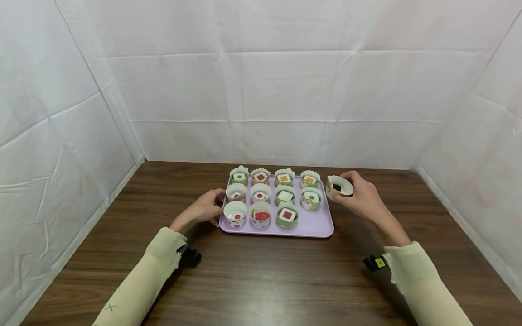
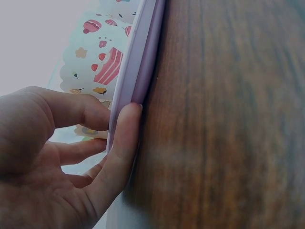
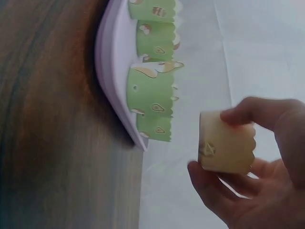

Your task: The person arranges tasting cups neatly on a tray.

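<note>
A lilac tray (image 1: 311, 226) lies on the table, bearing rows of patterned paper baking cups with small white blocks inside, marked with coloured squares or dots. At its left edge, my left hand (image 1: 207, 206) pinches the rim between thumb and fingers, beside a cup with a cake print (image 2: 95, 62). Just off the tray's right side, my right hand (image 1: 363, 199) holds a tan paper cup (image 3: 224, 148) by its wall. That cup is raised and tilted, and a dark square (image 1: 336, 187) shows inside it. Nearest to it on the tray is a green cup (image 1: 311, 202).
The tray's front right corner is bare, right of a green cup (image 1: 287, 217) in the front row. Dark wood tabletop (image 1: 261, 280) surrounds the tray. White cloth (image 1: 281, 90) hangs behind and at both sides. A black wrist device (image 1: 190, 256) sits below the left cuff.
</note>
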